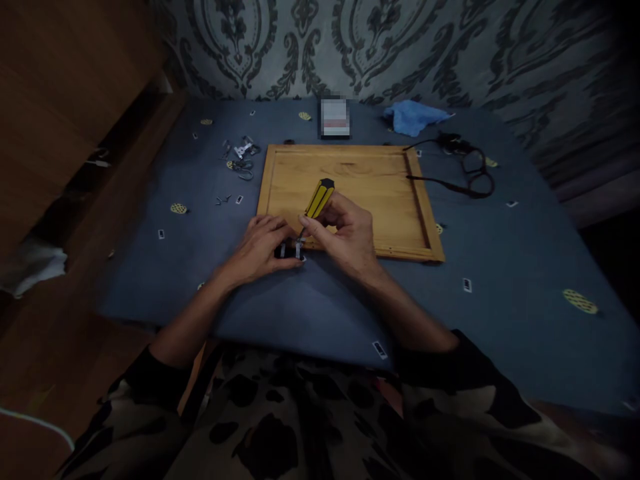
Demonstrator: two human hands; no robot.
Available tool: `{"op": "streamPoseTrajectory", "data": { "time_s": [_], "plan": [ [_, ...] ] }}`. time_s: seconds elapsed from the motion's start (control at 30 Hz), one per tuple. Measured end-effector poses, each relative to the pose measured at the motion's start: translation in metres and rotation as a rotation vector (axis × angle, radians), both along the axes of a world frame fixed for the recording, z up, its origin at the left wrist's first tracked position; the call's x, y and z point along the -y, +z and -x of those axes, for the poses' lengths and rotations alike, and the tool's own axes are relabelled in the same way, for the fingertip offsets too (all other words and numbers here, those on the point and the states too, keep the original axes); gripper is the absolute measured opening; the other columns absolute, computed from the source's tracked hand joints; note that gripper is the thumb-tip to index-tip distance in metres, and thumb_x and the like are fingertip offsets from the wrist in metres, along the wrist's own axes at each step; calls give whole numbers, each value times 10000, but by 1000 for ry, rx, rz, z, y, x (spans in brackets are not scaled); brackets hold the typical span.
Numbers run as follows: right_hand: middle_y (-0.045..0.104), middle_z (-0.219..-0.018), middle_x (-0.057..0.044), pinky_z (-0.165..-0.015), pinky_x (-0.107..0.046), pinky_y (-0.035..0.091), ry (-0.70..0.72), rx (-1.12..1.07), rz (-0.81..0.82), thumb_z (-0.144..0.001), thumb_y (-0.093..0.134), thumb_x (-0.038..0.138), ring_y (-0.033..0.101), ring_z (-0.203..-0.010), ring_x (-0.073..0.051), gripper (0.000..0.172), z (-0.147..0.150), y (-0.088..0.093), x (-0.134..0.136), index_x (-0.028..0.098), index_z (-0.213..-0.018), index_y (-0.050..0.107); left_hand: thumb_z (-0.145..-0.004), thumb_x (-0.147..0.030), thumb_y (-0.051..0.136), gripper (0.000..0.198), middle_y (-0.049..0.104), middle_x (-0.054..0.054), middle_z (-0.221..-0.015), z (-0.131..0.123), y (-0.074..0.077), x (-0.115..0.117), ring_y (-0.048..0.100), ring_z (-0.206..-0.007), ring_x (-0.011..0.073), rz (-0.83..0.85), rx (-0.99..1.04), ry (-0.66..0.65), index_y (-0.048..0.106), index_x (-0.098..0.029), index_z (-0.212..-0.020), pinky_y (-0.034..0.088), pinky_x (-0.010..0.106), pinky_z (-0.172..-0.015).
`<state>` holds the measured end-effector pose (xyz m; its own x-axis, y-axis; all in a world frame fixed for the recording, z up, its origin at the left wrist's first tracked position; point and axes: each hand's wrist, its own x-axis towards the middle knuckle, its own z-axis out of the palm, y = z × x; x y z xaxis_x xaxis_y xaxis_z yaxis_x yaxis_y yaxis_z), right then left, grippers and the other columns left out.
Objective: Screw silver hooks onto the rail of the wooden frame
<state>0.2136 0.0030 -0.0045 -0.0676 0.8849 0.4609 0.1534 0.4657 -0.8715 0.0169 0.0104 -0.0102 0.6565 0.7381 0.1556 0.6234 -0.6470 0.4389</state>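
Observation:
A yellow and black screwdriver (320, 198) leans in my right hand (350, 233), its fingers closed round the handle. The shaft points down at a small metal hinge (299, 249) on the near left edge of a wooden panel (435, 253). My left hand (265, 248) grips this hinge between thumb and fingers, which partly cover it. Lying flat on the table, the panel has a raised frame around a recessed middle. I cannot make out the screwdriver's tip or any screw under it.
Loose metal hinge parts (244, 148) and several small screws (223, 199) lie left of the panel on the blue-covered table (500, 247). Behind it are a blurred box (335, 119) and a blue cloth (415, 118). Eyeglasses (480, 195) rest at the right, one temple overlapping the panel.

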Motion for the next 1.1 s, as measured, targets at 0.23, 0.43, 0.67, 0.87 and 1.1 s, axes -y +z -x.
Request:
{"op": "streamPoseTrajectory", "data": {
  "time_s": [0.23, 0.43, 0.67, 0.87, 1.1],
  "plan": [
    [681, -825, -2, -661, -326, 553, 77, 43, 73, -863, 785, 564, 658, -717, -175, 363, -9, 4, -4, 225, -926, 671, -896, -536, 762, 447, 689, 107, -1243, -1, 1, 1, 612, -1196, 320, -9, -11, 6, 699, -194, -1178, 411, 489, -1083],
    [735, -859, -28, -729, -341, 550, 207, 134, 161, -878, 754, 543, 696, -811, -211, 347, -18, 8, -7, 205, -954, 744, -889, -545, 770, 464, 694, 109, -1226, 0, 2, 1, 616, -1179, 317, -11, -14, 3, 697, -183, -1171, 421, 472, -1061],
    [657, -740, -6, -677, -307, 495, 43, 214, 77, -917, 708, 416, 626, -722, -180, 256, -11, 1, -2, 212, -764, 681, -896, -574, 748, 455, 693, 93, -1190, 0, 1, 0, 617, -1156, 308, -4, 3, -5, 696, -205, -1156, 416, 463, -1062],
    [656, -738, 2, -657, -308, 469, -46, 229, -65, -941, 688, 410, 614, -689, -169, 238, 0, -3, 2, 217, -803, 685, -895, -534, 761, 456, 687, 97, -1210, -1, 1, 0, 611, -1157, 315, -13, 2, -5, 699, -190, -1187, 420, 468, -1048],
    [684, -775, -9, -674, -309, 500, -12, 200, -8, -945, 680, 419, 639, -719, -176, 231, 0, -4, -1, 213, -841, 693, -880, -506, 792, 462, 684, 110, -1234, -1, 0, 0, 610, -1176, 321, -16, 10, 1, 699, -179, -1192, 408, 465, -1065]
  ]
}}
